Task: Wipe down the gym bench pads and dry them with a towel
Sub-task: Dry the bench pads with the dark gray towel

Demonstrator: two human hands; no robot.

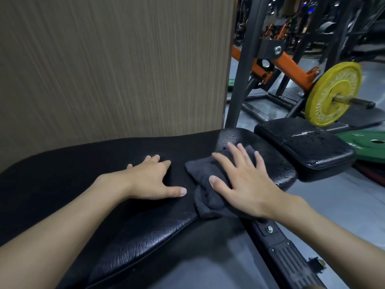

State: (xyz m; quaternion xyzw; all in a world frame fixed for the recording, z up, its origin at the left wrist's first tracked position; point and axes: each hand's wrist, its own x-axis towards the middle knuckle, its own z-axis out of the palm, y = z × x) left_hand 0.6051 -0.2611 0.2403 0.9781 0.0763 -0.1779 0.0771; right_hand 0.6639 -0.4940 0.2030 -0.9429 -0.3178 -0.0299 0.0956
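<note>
Gym floor, wood-grain panel (114, 65) right behind the bench. Dark grey towel (205, 199), bunched terry, sits at the right end of the long pad (145, 232), lapping onto the next short pad (279, 163). Right hand (248, 184) flat on top, fingers straight and spread, pressing. Left hand (152, 180) open, palm down on bare pad just left of the towel. Pads: black cracked vinyl, rounded edges. Third pad (302, 142), yellow plate (331, 94), green plate (366, 142) beyond at right.
</note>
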